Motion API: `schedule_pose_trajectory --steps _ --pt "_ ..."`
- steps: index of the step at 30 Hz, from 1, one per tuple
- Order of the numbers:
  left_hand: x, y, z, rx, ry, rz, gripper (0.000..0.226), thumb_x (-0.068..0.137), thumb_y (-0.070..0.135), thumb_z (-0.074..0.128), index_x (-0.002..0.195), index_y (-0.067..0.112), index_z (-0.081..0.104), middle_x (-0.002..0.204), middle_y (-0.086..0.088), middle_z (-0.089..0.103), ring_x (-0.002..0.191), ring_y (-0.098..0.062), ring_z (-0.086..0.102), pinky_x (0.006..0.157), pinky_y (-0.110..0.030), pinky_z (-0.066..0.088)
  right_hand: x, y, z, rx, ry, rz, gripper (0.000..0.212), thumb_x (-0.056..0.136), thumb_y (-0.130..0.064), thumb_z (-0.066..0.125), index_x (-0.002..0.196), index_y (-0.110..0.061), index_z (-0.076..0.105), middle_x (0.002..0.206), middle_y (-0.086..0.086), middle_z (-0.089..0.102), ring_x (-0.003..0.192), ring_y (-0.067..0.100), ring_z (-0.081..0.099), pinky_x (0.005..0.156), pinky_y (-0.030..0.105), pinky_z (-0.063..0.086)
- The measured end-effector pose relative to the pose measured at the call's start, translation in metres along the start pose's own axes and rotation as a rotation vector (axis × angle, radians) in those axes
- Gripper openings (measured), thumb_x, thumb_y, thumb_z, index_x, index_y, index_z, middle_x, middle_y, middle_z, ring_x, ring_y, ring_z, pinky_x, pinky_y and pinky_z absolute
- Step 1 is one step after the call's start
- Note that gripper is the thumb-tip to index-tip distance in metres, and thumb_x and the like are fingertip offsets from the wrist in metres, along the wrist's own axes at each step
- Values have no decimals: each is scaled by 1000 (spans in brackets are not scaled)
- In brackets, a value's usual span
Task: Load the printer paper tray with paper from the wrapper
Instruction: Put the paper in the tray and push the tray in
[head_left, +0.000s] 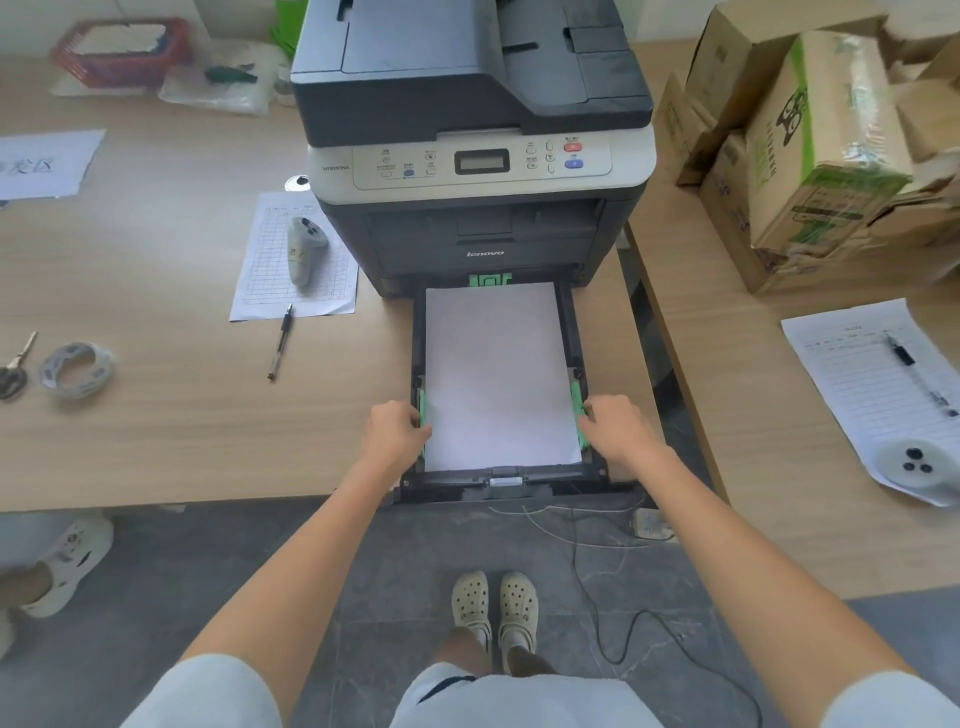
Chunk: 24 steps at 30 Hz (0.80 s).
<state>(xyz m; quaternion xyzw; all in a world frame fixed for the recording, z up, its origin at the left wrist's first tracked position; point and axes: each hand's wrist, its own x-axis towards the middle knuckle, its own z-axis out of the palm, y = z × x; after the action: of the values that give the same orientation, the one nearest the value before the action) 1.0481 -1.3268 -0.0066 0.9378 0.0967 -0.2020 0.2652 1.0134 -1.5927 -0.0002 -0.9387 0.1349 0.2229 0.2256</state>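
The grey and black printer (472, 156) stands on the wooden desk. Its black paper tray (498, 480) is pulled out toward me over the desk edge. A stack of white paper (496, 374) lies flat in the tray. My left hand (395, 428) pinches the green side guide (422, 415) on the tray's left. My right hand (615, 423) pinches the green side guide (577, 402) on the right. Both guides sit against the paper's long edges. No wrapper is in view.
On the desk (182, 415) to the left lie a printed form, a pen (280, 340), a tape roll (78, 369) and keys. A second table on the right carries cardboard boxes (810, 156) and a lined sheet. Cables (613, 597) trail on the floor near my feet. Another person's shoe shows at far left.
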Motion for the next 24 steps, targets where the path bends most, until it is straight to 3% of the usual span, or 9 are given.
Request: schedule_pose_trajectory --steps 1,2,3,5,11,15,18,24 --pt "-5 0 -3 -29 -21 14 10 82 9 58 75 10 65 67 -12 55 67 -29 53 64 -33 44 -6 0 -3 -2 6 -4 26 93 -20 45 106 -4 59 105 16 66 87 31 63 79 45 55" --pt "-11 0 -5 -59 -43 14 16 84 8 57 96 6 68 81 -14 63 79 -32 60 74 -34 48 -12 -1 -7 -9 14 -11 27 92 -18 44 110 -4 59 109 16 65 93 32 62 82 44 54" --pt "-15 -1 -7 -74 -66 16 29 86 8 56 113 2 63 97 -16 66 90 -31 62 82 -33 48 -17 -1 -10 -14 22 -18 28 92 -16 44 113 -6 58 113 16 64 97 33 61 85 43 53" --pt "-27 0 -12 -108 -91 37 41 88 6 54 128 1 52 112 -20 66 88 -26 60 82 -28 46 -29 -1 -16 -24 52 -28 29 90 -14 44 116 -11 58 117 14 62 102 32 59 86 42 52" --pt "-65 -10 -26 -156 -64 148 40 85 4 53 125 6 56 100 -15 68 79 -21 55 61 -22 44 -69 -6 -27 -21 170 -36 27 88 -10 44 109 -17 59 116 10 65 102 30 59 86 41 51" --pt "-90 -27 -36 -187 -22 201 34 86 8 52 119 9 60 103 -13 68 84 -21 56 74 -27 41 -99 -6 -26 19 205 -33 27 86 -7 45 108 -15 60 114 9 65 100 29 60 86 41 52" --pt "-105 -45 -42 -163 43 196 32 89 11 46 116 14 62 105 -11 67 91 -24 59 81 -32 47 -119 -1 -21 66 268 -20 29 84 -2 43 106 -12 60 112 13 65 96 29 60 85 43 52" --pt "-131 -84 -30 -106 210 264 56 74 -20 37 111 14 63 112 -9 67 97 -28 60 80 -39 52 -153 25 5 143 292 76 26 86 -1 45 106 -8 60 112 17 64 100 33 59 84 40 51"
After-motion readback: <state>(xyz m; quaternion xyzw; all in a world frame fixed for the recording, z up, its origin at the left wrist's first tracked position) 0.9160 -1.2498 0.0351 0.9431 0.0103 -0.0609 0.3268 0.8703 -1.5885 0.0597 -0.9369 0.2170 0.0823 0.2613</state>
